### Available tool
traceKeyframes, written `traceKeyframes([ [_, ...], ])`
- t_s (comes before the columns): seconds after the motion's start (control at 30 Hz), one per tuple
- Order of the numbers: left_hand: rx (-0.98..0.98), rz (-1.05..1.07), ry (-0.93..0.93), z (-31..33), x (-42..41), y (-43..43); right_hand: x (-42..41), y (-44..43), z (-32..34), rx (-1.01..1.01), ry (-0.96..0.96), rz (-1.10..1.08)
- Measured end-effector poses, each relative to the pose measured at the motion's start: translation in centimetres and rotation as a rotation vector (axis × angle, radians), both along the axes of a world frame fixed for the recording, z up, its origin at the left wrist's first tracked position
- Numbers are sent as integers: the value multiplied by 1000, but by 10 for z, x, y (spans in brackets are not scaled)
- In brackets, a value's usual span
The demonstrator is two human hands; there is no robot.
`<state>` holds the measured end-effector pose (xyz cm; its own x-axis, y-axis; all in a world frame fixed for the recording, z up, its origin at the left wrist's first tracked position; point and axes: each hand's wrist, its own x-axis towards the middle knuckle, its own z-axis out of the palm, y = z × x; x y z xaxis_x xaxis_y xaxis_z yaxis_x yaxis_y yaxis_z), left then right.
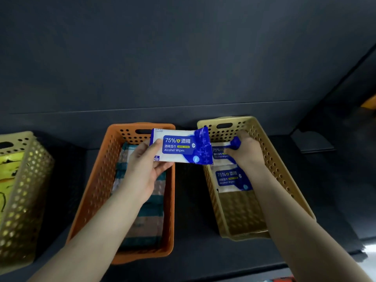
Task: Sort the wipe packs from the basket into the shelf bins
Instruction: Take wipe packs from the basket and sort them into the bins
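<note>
1. While the left hand [146, 165] hovered above the orange bin [101, 180], it gripped a blue-and-white wipe pack [179, 147] by the short end, thumb on the printed face and fingers curled beneath.
2. That wipe pack stuck out to the right of the left hand, label up and reading "75%" and "Alcohol Wipes". Its blue end reached over the gap toward the tan bin [274, 163].
3. The right hand [247, 152] was down inside the tan bin at its far end, fingers curled and pinching the blue end of a second pack [220, 154], which lay just left of the hand.
4. Nearer the person than the right hand, a third pack [231, 179] of the same kind lay flat on the tan bin's floor, beside the forearm.
5. Directly below the left hand and forearm, the orange bin held a row of teal-striped packs [150, 220] running along its length.
6. Well to the left of the left hand stood a pale yellow bin [26, 180] with yellow packs [10, 169] inside.
7. All three bins sat side by side on a dark shelf [191, 200], with a dark back wall beyond both hands.
</note>
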<state>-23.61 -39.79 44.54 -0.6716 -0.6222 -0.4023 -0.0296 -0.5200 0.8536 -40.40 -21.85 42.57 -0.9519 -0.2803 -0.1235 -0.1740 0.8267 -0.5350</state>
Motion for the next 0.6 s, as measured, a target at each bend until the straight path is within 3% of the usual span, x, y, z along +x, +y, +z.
traceKeyframes([
  [0.17,7,-13,15,2,0,-1,3,-1,-1,75,-52,54],
  [0.3,46,-22,54,6,3,-1,7,-4,9,53,16,35],
  [0.37,80,-39,82,10,2,0,13,-2,24,-144,-116,-30],
  [0.47,105,-134,113,16,-2,9,33,6,54,-641,-629,-87],
  [0.5,99,-183,112,17,-5,13,41,9,61,-734,-718,-62],
  [0.6,-19,-325,73,19,-11,27,55,22,68,-723,-626,-46],
])
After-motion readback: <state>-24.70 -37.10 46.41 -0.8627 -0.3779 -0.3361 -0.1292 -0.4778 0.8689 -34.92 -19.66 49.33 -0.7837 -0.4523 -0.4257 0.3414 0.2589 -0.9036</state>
